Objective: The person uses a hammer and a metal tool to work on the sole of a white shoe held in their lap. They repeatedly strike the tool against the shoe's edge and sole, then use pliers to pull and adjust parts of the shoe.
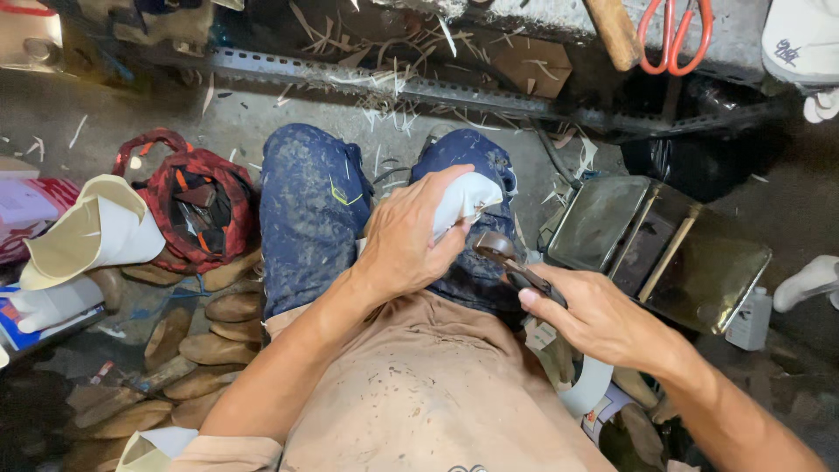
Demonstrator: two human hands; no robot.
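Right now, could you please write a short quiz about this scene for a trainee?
1. True or false: the left hand grips a white shoe upper over the knee.
2. What does the right hand hold? A) orange scissors B) dark pincers C) a brush
3. Fill in: the wooden shoe lasts lie on the floor at the person's ____ side.

Key: 1 true; 2 B, the dark pincers; 3 left.

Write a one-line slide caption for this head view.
Left hand grips a white shoe upper on the lap while right hand holds pincers at its edge.
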